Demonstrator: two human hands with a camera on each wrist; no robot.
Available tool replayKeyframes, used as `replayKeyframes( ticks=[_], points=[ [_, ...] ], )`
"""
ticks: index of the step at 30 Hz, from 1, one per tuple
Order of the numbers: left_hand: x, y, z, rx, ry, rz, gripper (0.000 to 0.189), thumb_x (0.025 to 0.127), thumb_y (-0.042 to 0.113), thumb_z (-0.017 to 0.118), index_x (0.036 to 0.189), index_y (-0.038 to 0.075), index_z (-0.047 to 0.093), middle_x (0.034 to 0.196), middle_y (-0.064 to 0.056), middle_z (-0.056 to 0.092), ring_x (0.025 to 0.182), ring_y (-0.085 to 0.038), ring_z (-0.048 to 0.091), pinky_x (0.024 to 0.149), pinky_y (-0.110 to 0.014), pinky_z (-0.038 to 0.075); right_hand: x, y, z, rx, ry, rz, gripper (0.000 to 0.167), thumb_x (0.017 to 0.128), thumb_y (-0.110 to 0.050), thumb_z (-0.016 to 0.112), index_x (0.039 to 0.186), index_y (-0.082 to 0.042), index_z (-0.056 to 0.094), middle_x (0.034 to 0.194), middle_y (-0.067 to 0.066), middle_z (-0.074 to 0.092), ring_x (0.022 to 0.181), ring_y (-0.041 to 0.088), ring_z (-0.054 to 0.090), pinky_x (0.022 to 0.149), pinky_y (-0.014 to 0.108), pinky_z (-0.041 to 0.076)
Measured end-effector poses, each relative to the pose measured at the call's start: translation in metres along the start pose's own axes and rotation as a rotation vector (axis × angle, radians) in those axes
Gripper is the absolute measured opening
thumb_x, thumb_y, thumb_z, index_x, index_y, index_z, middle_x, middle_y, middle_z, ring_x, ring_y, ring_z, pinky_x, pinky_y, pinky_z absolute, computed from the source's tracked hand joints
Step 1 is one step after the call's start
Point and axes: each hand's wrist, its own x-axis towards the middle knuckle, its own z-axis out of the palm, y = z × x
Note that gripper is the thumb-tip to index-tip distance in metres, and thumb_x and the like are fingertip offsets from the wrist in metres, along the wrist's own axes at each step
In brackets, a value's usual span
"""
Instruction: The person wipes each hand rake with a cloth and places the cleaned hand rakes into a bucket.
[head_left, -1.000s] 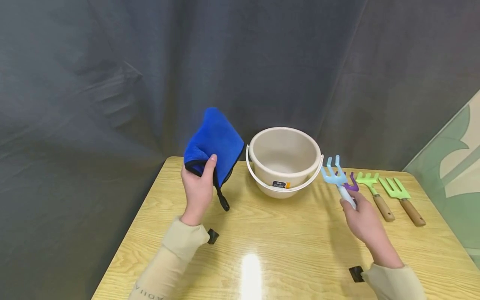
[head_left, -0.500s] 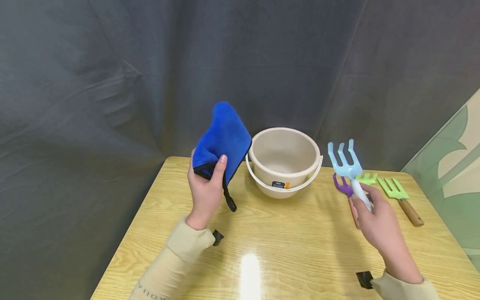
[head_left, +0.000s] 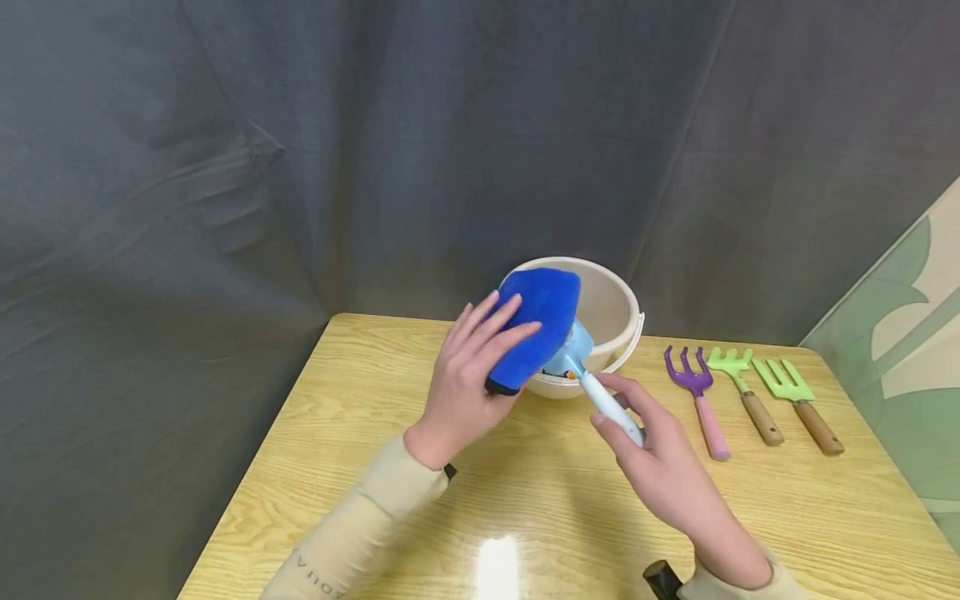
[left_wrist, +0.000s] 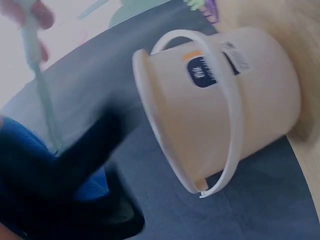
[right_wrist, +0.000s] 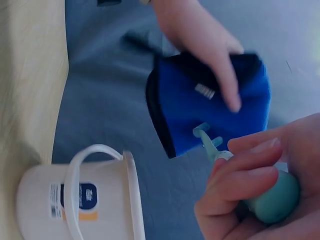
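Beyond the wooden counter [head_left: 360,367] hung a dark curtain [head_left: 480,150]. In the head view, the left grip [head_left: 476,371] held a blue cloth [head_left: 551,304], partly hiding the far bucket [head_left: 611,304]; the right grip [head_left: 660,450] closed round a pale-blue rake's handle [head_left: 607,402]; three garden tools [head_left: 761,417] lay right. In the left wrist view, a dark blurred shape [left_wrist: 65,160] covered some cloth. In the right wrist view, prongs [right_wrist: 201,130] showed before the cloth, contact unclear.

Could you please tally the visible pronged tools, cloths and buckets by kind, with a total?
Pronged tools: 4 (light-blue tool with pale handle, purple tool with pink handle, bent-tined green tool with wooden handle, flat-tined green tool with wooden handle)
Cloths: 1 (blue cloth with black edging)
Buckets: 1 (round cream plastic bucket)
Total: 6
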Motion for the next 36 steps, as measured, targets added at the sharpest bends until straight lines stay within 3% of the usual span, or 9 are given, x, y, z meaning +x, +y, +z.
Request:
replayKeyframes(
  ticks=[3, 7, 15, 36],
  points=[
    [-0.005, 0.001, 0.005, 0.109, -0.130, 0.037, 0.064, 0.078, 0.025, 0.086, 0.137, 0.015, 0.064, 0.153, -0.009, 0.049, 0.148, -0.032, 0.031, 0.119, -0.055, 0.022, 0.001, -0.002, 0.006, -0.015, -0.008, -0.010, 0.037, 0.101, -0.015, 0.064, 0.138, -0.016, 0.058, 0.099, 0.009, 0.061, 0.060, 0.017, 0.053, 0.050, 0.031, 0.047],
    [-0.008, 0.002, 0.009, 0.173, -0.186, 0.064, 0.067, 0.077, 0.031, 0.086, 0.139, 0.016, 0.064, 0.155, -0.009, 0.046, 0.150, -0.031, 0.026, 0.120, -0.055, 0.019, 0.000, -0.003, 0.009, -0.033, -0.007, -0.015, 0.037, 0.102, -0.016, 0.064, 0.138, -0.015, 0.058, 0.103, 0.010, 0.063, 0.063, 0.019, 0.054, 0.053, 0.032, 0.048],
    [-0.008, 0.001, 0.011, 0.204, -0.230, 0.088, 0.067, 0.083, 0.045, 0.080, 0.142, 0.018, 0.063, 0.157, -0.007, 0.043, 0.151, -0.030, 0.020, 0.120, -0.057, 0.013, 0.000, -0.005, 0.011, -0.097, 0.014, -0.090, 0.037, 0.102, -0.016, 0.063, 0.138, -0.013, 0.058, 0.111, 0.008, 0.066, 0.085, 0.021, 0.059, 0.068, 0.033, 0.050],
    [-0.007, 0.003, 0.010, 0.211, -0.238, 0.095, 0.068, 0.083, 0.046, 0.079, 0.142, 0.017, 0.062, 0.157, -0.008, 0.042, 0.152, -0.030, 0.020, 0.120, -0.054, 0.015, -0.004, -0.009, 0.013, -0.121, 0.015, -0.094, 0.036, 0.101, -0.017, 0.065, 0.137, -0.013, 0.060, 0.105, 0.004, 0.066, 0.082, 0.020, 0.058, 0.067, 0.033, 0.049]
  ],
)
